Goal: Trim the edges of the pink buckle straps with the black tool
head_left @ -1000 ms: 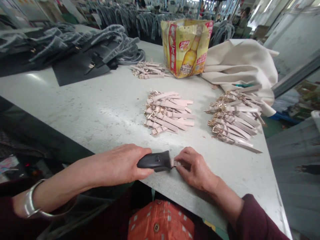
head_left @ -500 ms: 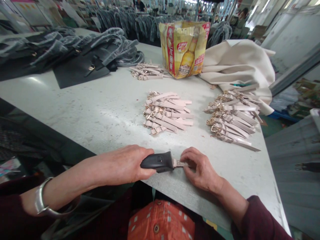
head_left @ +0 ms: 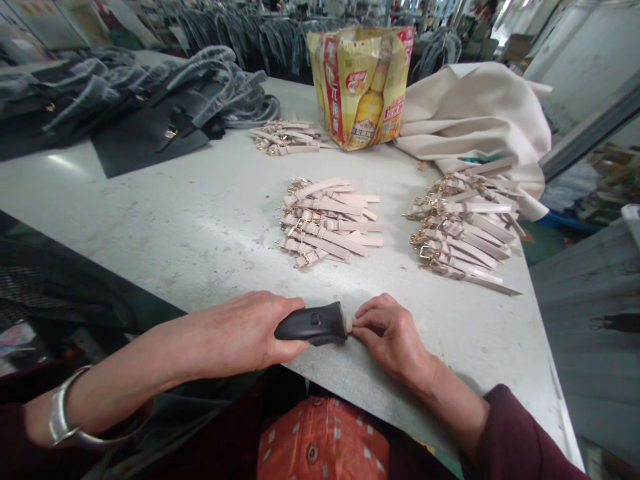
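A black hand-held tool lies in the grip of my left hand, its pale end pointing right. My right hand is closed in a pinch right at that pale end; what its fingertips hold is too small and hidden to name. Beyond my hands, a pile of pale pink straps with gold buckles lies on the grey table. A second strap pile is at the right, and a smaller one lies farther back.
A yellow beer carton stands at the back beside a heap of cream material. Black bags with plastic-wrapped handles cover the back left. The table's right edge runs past my right forearm.
The fingers of my right hand have moved left against the tool's tip and pinch closer together. The strip seen between tool and fingers is now mostly hidden. The view has shifted slightly.
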A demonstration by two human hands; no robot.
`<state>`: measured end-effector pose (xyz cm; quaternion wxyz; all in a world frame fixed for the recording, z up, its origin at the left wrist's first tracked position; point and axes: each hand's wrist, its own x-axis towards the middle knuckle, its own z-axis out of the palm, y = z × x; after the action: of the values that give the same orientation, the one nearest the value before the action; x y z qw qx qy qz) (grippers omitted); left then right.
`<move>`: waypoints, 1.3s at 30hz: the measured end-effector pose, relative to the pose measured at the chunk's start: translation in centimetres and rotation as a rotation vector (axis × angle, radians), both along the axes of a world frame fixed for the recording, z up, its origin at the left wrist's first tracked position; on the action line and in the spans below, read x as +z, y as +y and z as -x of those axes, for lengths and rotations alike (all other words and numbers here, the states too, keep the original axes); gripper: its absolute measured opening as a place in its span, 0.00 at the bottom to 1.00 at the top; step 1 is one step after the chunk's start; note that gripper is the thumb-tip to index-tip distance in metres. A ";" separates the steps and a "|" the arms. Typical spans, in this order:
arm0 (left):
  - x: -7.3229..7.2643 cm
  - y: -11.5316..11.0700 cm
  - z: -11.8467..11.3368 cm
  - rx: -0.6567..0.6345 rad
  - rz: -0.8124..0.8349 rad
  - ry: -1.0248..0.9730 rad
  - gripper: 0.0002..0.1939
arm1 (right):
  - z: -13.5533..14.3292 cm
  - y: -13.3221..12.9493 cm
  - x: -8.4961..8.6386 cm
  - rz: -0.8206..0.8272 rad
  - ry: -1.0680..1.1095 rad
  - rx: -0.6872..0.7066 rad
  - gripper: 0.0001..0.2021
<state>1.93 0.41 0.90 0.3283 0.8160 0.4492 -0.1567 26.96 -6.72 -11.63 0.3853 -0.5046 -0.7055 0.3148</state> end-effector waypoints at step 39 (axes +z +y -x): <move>-0.1 -0.2 -1.6 0.000 0.019 -0.002 0.10 | -2.4 -0.2 0.8 0.012 -0.135 0.142 0.07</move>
<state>3.52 0.21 0.83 0.3363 0.8130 0.4475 -0.1601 29.32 -6.94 -10.79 0.3103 -0.4757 -0.7621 0.3108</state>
